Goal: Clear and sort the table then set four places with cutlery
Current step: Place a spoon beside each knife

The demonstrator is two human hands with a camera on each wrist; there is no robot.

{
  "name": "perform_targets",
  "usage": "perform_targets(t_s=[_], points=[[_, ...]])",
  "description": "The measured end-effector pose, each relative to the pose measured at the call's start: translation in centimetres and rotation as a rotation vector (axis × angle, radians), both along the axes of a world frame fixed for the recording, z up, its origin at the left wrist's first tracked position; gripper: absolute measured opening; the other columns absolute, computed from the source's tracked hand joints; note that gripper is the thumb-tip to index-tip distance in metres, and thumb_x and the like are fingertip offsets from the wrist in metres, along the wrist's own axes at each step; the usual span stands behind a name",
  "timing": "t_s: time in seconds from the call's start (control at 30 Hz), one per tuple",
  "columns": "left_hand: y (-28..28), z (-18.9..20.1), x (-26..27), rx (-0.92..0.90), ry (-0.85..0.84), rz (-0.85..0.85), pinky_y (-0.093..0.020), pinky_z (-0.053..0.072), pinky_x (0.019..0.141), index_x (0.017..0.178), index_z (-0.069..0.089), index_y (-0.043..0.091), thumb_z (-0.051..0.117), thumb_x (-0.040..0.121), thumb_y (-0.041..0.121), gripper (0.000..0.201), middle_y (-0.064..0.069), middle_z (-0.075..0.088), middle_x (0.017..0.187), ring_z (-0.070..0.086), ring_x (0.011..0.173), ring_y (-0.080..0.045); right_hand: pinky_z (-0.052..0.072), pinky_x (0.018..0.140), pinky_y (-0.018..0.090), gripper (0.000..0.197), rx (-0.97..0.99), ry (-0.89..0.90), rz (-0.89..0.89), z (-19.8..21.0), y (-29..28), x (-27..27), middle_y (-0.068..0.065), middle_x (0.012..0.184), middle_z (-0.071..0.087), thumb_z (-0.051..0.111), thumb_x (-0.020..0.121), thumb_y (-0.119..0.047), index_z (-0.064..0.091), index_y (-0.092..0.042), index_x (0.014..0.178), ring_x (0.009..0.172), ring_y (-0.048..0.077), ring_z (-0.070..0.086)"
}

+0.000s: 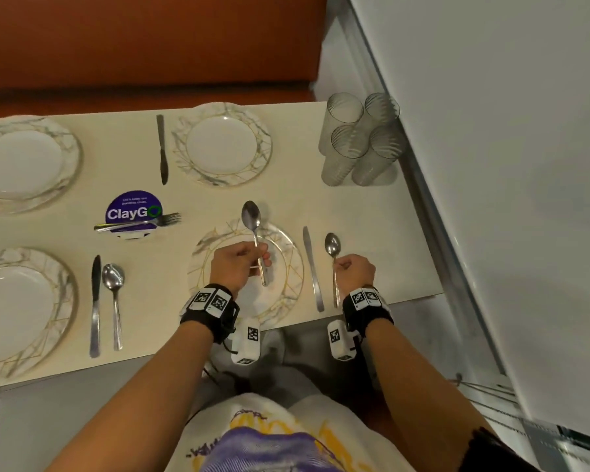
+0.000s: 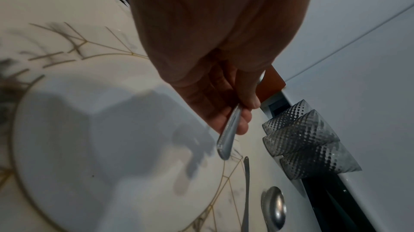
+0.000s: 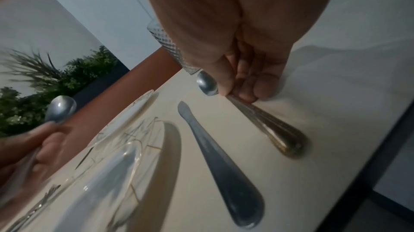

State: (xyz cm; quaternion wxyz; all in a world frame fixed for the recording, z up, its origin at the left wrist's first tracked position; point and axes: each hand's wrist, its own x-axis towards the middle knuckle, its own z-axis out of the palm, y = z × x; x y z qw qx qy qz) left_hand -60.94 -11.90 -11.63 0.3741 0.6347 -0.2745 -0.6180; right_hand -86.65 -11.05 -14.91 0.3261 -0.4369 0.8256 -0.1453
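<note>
My left hand grips a spoon by its handle above the near right marbled plate, bowl pointing away. My right hand pinches a second spoon at the neck; it lies on the table right of a knife beside that plate. A far plate has a knife on its left. The near left plate has a knife and spoon on its right. Another plate sits far left.
Several forks lie bunched over a purple ClayGo sticker mid-table. Several clear patterned glasses stand clustered at the far right corner by a white wall. A brown bench runs behind the table. The near edge is by my wrists.
</note>
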Motion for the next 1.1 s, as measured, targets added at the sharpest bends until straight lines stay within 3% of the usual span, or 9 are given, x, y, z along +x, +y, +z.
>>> perform_targets(t_s=[0.3,0.6,0.8,1.1], points=[[0.0,0.1,-0.3,-0.006,-0.012,0.012,-0.044,0.063,0.086,0.094,0.081,0.007,0.077,0.093,0.016,0.01,-0.015,0.079,0.089,0.077,0.089,-0.035,0.043,0.071,0.016,0.01,0.001,0.007,0.012,-0.3,0.0,0.0,0.005,0.089,0.075,0.068,0.092,-0.014,0.077,-0.011,0.092,0.075,0.013,0.062],[0.4,-0.4,0.3,-0.033,-0.032,0.031,-0.039,0.064,0.082,0.098,0.081,0.01,0.074,0.095,0.021,0.013,-0.01,0.08,0.088,0.077,0.083,-0.026,0.056,0.082,0.025,0.011,-0.008,0.001,0.063,-0.5,0.1,1.1,0.007,0.093,0.076,0.068,0.089,-0.012,0.078,-0.01,0.095,0.087,0.023,0.071],[0.5,0.0,0.5,-0.042,-0.007,0.047,-0.037,0.064,0.079,0.098,0.08,0.011,0.074,0.095,0.016,0.008,-0.006,0.079,0.082,0.075,0.078,-0.023,0.048,0.074,0.018,0.011,0.002,0.0,0.06,-0.3,-0.1,0.8,0.006,0.093,0.076,0.068,0.091,-0.011,0.077,-0.01,0.097,0.081,0.016,0.067],[0.7,0.0,0.7,-0.02,0.01,0.042,-0.04,0.063,0.079,0.102,0.08,0.008,0.074,0.095,0.014,0.011,-0.008,0.078,0.082,0.074,0.077,-0.023,0.048,0.072,0.018,0.01,0.003,0.015,0.064,0.0,-0.1,0.8,0.006,0.09,0.075,0.068,0.092,-0.012,0.077,-0.01,0.096,0.073,0.013,0.062]])
